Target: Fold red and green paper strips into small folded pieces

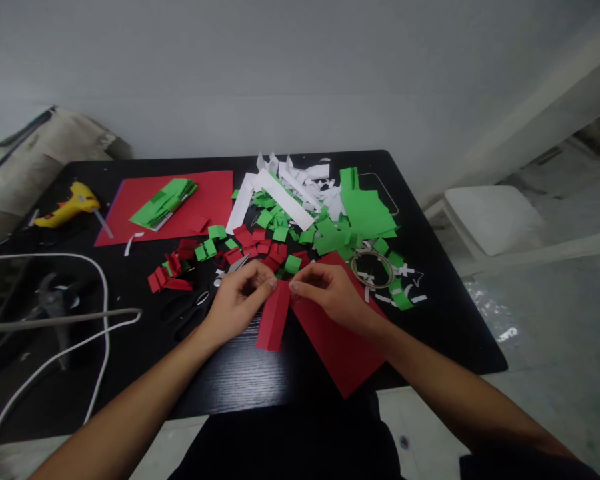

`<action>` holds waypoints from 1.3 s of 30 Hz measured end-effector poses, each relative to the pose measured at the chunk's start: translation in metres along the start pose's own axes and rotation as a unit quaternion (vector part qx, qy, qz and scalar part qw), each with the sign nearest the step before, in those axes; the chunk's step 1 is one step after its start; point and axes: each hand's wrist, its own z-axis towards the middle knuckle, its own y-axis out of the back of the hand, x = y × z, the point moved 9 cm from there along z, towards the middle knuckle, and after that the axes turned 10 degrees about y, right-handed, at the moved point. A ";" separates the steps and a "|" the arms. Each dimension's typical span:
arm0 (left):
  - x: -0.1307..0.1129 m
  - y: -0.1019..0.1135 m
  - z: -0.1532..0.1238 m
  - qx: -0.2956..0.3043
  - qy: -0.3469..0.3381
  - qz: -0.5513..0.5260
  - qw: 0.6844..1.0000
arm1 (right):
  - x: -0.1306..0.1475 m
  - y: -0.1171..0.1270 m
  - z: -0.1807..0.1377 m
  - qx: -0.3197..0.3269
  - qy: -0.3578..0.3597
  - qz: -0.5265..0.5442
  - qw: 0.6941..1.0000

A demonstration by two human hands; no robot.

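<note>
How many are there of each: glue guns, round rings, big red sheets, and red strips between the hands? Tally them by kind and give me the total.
Yellow glue gun: 1
Round ring: 1
Big red sheets: 2
Red strip: 1
Total: 5

The left hand [243, 293] hides the middle of the scissors [196, 308], and the right hand [335, 293] with its forearm covers part of the large red sheet [325, 340]. Fingertips mask the top corners of the folded red strip [273, 320]. The white cable [55, 255] runs off the left edge; the bottom edge cuts both arms. A dim metal tool [54, 303] is too blurred to identify, and the white scraps [330, 193] overlap too much to count.
</note>
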 end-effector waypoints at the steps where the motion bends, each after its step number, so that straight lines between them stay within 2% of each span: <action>1: 0.000 0.000 0.000 -0.001 0.001 0.000 1.000 | 0.002 0.000 0.000 0.001 0.008 -0.011 1.000; 7: 0.002 0.002 0.001 -0.013 0.004 -0.012 1.000 | 0.009 0.001 0.001 -0.005 0.045 -0.061 0.997; 12: 0.012 0.001 0.004 -0.015 0.025 -0.016 0.999 | 0.004 -0.003 -0.001 -0.006 0.034 0.001 0.999; 16: 0.012 0.001 0.002 -0.015 0.012 -0.020 1.000 | 0.000 0.000 -0.001 -0.021 0.025 0.021 0.999; 24: 0.010 -0.008 0.000 0.044 -0.007 -0.038 0.998 | -0.004 0.008 0.000 -0.061 0.024 0.022 0.998; 32: 0.012 -0.010 -0.001 0.054 -0.016 -0.039 0.998 | 0.002 0.002 0.000 -0.006 0.038 -0.047 0.998; 39: 0.009 -0.010 -0.002 0.051 -0.015 -0.051 0.997 | -0.001 0.003 0.001 -0.010 0.045 -0.046 0.998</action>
